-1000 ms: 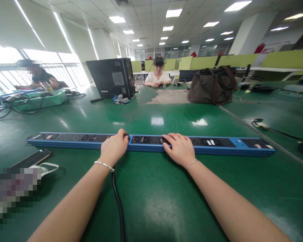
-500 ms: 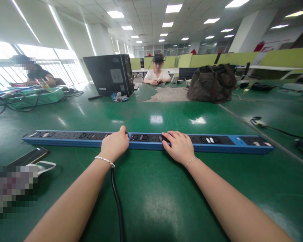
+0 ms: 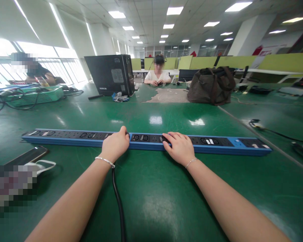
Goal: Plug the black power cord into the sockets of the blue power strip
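A long blue power strip (image 3: 151,145) with black sockets lies across the green table in front of me. My left hand (image 3: 116,143) is closed over its middle-left part, thumb on top, around the end of a black power cord (image 3: 118,198). The cord's plug is mostly hidden by the fingers. From under my left wrist the cord runs down toward me. To the right of centre, my right hand (image 3: 179,148) grips the power strip, its fingers over the socket face and its thumb nearer the front side.
A phone (image 3: 27,158) lies at the left. Farther back are a green basket (image 3: 40,95) with cables, a black computer case (image 3: 108,75), gloves (image 3: 120,97) and a brown bag (image 3: 209,85). One person (image 3: 158,74) sits opposite, another (image 3: 37,70) at the far left.
The view has shifted very slightly. Both hands stay in the same places on the power strip.
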{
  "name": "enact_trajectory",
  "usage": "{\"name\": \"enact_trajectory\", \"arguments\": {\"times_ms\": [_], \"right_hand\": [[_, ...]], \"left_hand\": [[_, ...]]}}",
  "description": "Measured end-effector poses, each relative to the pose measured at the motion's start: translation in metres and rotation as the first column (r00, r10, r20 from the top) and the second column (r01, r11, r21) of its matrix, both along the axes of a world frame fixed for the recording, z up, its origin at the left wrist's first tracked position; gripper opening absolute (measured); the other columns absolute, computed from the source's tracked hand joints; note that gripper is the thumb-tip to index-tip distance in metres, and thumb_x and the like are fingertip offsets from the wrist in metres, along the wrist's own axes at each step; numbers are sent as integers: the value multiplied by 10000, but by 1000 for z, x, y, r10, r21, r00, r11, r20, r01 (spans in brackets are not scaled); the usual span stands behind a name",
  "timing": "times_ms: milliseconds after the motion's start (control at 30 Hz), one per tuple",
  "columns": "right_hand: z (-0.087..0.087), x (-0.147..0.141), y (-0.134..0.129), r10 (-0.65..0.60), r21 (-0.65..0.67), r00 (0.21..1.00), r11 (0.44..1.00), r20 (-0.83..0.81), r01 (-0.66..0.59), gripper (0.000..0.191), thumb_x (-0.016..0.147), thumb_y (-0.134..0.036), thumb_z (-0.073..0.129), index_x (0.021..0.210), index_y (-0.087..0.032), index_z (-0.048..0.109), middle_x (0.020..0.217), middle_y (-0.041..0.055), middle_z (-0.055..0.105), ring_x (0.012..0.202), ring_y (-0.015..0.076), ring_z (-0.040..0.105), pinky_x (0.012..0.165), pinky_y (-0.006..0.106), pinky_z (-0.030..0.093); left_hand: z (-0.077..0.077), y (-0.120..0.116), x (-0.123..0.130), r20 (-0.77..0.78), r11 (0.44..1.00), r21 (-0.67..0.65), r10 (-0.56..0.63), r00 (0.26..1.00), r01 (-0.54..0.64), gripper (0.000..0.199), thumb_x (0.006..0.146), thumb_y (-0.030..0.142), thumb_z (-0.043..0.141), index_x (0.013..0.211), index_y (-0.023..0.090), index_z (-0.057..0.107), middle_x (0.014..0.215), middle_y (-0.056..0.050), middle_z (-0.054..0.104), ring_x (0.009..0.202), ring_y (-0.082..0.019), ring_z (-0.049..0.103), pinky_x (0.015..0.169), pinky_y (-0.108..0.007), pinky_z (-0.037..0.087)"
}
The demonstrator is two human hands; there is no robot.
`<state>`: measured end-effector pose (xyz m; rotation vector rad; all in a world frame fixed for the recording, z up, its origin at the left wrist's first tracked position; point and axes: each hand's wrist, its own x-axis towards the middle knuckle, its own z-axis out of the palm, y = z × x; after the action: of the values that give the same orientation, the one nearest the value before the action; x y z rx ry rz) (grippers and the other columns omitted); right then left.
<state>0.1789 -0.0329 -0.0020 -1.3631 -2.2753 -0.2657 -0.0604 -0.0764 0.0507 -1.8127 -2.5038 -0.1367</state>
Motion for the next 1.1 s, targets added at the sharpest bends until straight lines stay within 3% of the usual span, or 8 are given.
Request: {"name": "enact_trajectory", "arguments": {"times_ms": [767, 867, 967, 1100], "right_hand": [[-2, 1, 1, 1, 47, 1000, 999, 8, -1, 365, 881, -410, 399, 1160, -290, 603, 1168, 25, 619, 1072, 198, 517, 900, 359, 329], [-2, 0, 1, -1, 52, 1000, 999, 2, 1, 365, 881, -408, 400, 1159, -290, 604, 1166, 26, 621, 1070, 197, 518, 899, 356, 327], [-2, 0, 1, -5, 53, 1000, 999, 0, 5, 369, 881, -409, 398, 1160, -291, 607, 1170, 30, 620, 1074, 199, 518, 904, 360, 324], [-2, 0, 0, -4, 32, 1000, 999, -9, 4, 374, 881, -415, 394, 1163, -291, 608, 1178, 30, 617, 1082, 200, 514, 916, 363, 322]], "left_hand": [[0, 0, 1, 54, 998, 58, 26, 998, -29, 332, 854, 399, 301, 1034, 225, 519, 855, -98, 684, 815, -270, 650, 698, -366, 461], [14, -3, -3, 75, 988, 128, 81, 994, -91, 351, 853, 408, 302, 1056, 224, 522, 842, -98, 680, 816, -280, 642, 703, -378, 460], [38, -11, -14, 127, 926, 329, 149, 981, -184, 381, 855, 444, 293, 1100, 244, 507, 862, -78, 670, 825, -277, 627, 704, -372, 457], [58, -19, -28, 204, 890, 420, 98, 974, -177, 365, 843, 443, 320, 1081, 253, 520, 829, -44, 654, 795, -258, 606, 692, -346, 443]]}}
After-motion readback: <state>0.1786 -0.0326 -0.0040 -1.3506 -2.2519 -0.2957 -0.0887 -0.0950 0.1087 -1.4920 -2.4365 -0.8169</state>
